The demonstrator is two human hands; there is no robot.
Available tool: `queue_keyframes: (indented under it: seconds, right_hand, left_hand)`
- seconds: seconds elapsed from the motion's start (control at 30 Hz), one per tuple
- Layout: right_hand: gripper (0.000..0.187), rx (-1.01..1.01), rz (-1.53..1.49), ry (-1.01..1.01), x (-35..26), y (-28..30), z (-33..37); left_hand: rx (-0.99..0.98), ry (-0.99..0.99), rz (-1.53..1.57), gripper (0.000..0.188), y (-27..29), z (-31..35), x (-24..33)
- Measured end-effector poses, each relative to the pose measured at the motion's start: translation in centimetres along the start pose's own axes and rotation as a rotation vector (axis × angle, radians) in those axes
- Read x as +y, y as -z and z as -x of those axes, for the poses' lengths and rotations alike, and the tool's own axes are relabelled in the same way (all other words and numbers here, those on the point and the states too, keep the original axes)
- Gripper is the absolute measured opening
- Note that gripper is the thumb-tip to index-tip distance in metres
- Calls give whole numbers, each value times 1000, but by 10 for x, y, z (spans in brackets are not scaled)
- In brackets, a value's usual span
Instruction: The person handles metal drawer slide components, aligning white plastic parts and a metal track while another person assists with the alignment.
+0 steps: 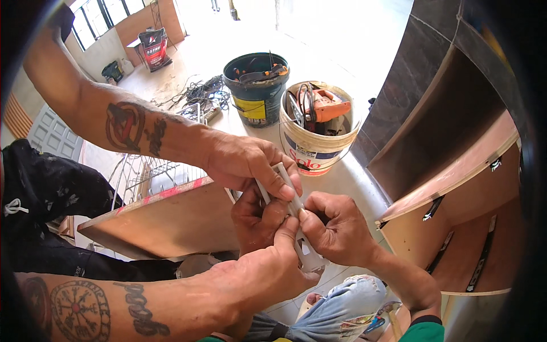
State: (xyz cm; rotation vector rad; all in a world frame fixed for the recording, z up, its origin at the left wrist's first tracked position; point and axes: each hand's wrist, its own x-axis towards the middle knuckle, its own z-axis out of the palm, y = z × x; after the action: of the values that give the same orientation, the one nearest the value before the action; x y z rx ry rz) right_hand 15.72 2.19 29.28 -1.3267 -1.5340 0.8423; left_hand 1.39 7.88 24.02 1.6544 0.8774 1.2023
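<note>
A pale grey, narrow rail-like strip (pixel 311 260) is held at the centre by several hands. My left hand (pixel 255 219) is closed around its left side, fingers curled, partly covered by a co-worker's lower arm. From the right, my right hand (pixel 336 225) pinches at the strip's edge with thumb and forefinger; whether a small part sits in that pinch is hidden. The co-worker's upper hand (pixel 250 162) grips the strip's far end. Their lower hand (pixel 270 265) supports the near end, its thumb beside my fingers.
A wooden panel (pixel 165 222) stands left of the hands, beside a wire rack (pixel 151 174). Beyond are a dark bucket of tools (pixel 256 105) and a white bucket (pixel 310 149) holding an orange power tool (pixel 330 106). On the right, a wooden cabinet (pixel 419 236) has black drawer rails (pixel 483 253).
</note>
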Motion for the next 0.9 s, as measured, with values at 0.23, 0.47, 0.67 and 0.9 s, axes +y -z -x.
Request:
queue_keyframes:
  seconds: [0.23, 0.47, 0.67, 0.9]
  right_hand:
    - [24, -45, -5, -2, -5, 2, -3]
    - [17, -25, 104, 65, -3, 0, -2]
    - [20, -104, 316, 273, -4, 8, 2]
    - [30, -275, 59, -121, -36, 17, 17]
  left_hand:
    - [26, 167, 514, 18, 3, -5, 1]
    - [47, 205, 630, 18, 2, -6, -1]
    - [49, 83, 568, 18, 2, -3, -10]
    - [151, 200, 548, 20, 0, -7, -7]
